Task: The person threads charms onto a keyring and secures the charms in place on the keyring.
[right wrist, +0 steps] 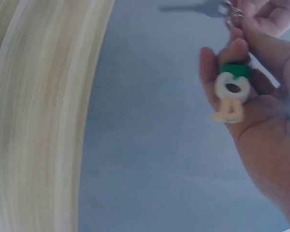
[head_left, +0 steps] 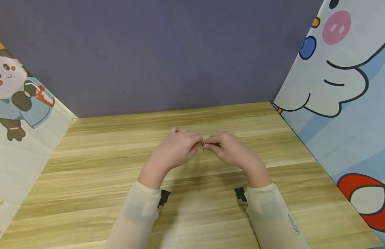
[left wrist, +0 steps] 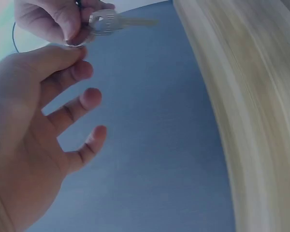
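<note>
Cream sleeves (head_left: 139,211) enter from the bottom edge, each with a small black camera clip at the wrist. Beyond them, the two hands meet above the middle of a pale wood desk (head_left: 95,166), fingertips nearly touching.

The left hand (head_left: 176,147) pinches with thumb and forefinger at a small metal ring (head_left: 203,145); its other three fingers are loosely spread and hold nothing. The right hand (head_left: 231,150) curls round a little charm (right wrist: 230,92), a white figure with a green top, tucked against the palm, while its fingertips also grip the ring.

A silver key (left wrist: 113,22) sticks out from the ring between the hands, held in the air, not lying on the desk.

Judging by this, the work is midway: key, ring and charm are gathered at one spot and both hands are busy at the ring. Whether the key is threaded fully on cannot be told.

Behind the desk stands a plain purple wall (head_left: 167,52), with cartoon panels to either side.
</note>
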The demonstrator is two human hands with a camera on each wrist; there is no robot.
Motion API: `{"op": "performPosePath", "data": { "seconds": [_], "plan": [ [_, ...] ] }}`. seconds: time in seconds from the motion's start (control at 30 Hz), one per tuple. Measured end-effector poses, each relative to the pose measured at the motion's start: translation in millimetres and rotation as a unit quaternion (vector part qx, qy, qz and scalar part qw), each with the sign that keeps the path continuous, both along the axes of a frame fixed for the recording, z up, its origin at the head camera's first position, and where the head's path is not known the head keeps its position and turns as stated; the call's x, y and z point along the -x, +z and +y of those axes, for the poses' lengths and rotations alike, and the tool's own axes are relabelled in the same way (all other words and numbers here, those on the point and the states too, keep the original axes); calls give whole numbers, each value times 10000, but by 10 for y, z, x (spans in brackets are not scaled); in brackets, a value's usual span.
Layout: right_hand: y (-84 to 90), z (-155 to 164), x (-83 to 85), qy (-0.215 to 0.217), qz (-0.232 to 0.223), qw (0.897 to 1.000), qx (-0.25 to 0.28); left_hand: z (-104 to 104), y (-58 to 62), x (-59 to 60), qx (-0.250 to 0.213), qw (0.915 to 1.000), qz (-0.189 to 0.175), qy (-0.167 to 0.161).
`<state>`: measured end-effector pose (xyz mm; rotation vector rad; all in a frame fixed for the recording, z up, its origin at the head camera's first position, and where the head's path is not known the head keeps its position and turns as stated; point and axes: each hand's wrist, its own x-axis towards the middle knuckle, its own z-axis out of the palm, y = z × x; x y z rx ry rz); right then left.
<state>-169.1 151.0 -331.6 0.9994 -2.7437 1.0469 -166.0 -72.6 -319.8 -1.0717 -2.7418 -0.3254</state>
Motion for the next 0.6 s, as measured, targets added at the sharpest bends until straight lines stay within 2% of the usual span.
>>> {"op": "performPosePath", "data": {
  "seconds": [0.1,0.23,0.43,0.6],
  "plan": [
    [8,9,15,-242,-151,9991,305,-21,-15,48,-584,9981,-199,-76],
    [9,-3,20,-415,-296,9971,557,-48,-61,86,-1316,9903,-338,-307],
    [1,-16,-1,-478,-739,9928,819,-63,-156,141,-2339,9691,-566,-537],
    [-18,-29,0,-497,-870,9890,1085,-24,-197,161,-2977,9511,-718,-402]
  ]
}}
